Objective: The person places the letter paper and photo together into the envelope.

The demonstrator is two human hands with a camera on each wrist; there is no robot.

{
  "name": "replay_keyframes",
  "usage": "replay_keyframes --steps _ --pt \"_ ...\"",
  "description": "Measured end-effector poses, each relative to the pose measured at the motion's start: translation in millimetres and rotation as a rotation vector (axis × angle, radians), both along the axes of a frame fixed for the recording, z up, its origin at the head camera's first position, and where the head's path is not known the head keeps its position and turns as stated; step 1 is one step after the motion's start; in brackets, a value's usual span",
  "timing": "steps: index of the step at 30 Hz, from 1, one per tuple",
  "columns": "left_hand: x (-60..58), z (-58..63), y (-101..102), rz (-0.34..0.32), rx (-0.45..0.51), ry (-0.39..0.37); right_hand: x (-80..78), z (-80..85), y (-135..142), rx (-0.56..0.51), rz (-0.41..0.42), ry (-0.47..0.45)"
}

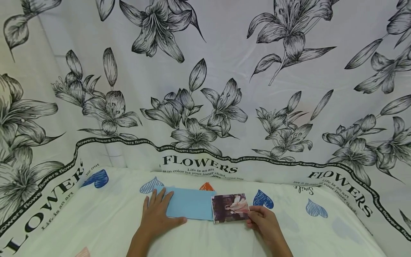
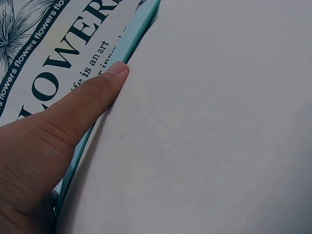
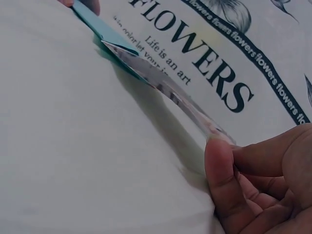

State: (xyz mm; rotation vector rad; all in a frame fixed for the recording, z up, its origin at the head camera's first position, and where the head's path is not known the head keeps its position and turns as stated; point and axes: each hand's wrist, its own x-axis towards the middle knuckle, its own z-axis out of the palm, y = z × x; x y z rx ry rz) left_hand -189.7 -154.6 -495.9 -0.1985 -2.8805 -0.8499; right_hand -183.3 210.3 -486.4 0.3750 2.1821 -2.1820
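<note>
A blue envelope (image 1: pixel 192 204) lies flat on a white sheet (image 1: pixel 106 214) at the lower middle of the frame, its long side running left to right. The left hand (image 1: pixel 158 213) rests over the envelope's left end with fingers extended and spread, the thumb set along the lower edge; the left wrist view shows that thumb straight against the rim. It presses rather than grips.

At the envelope's right end is a photo (image 1: pixel 228 207), dark with a pale figure. The right hand (image 1: pixel 263 218), lower right of centre, pinches the photo's right edge between thumb and forefinger, other fingers curled beneath. The photo's left edge meets the envelope's right end; in the right wrist view it seems to sit between two layers there, though the angle is too shallow to be sure.

An orange heart (image 1: pixel 207 186) shows just above the envelope, a blue heart (image 1: pixel 263 199) at the photo's upper right. A flowered curtain (image 1: pixel 224 50) fills the upper frame.
</note>
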Motion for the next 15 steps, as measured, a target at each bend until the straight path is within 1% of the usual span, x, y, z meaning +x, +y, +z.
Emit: replay_keyframes --steps 4,8,15 --pt "-2.0 -1.4 -0.4 0.002 -0.006 0.003 -0.1 2.4 -3.1 0.012 -0.026 -0.01" --pt "-1.5 -0.4 -0.4 0.004 -0.007 0.0 1.0 4.2 -6.2 0.014 -0.043 -0.012" --pt "-1.1 0.7 -0.1 0.003 0.003 -0.008 0.7 3.1 -4.6 -0.024 -0.063 -0.021"
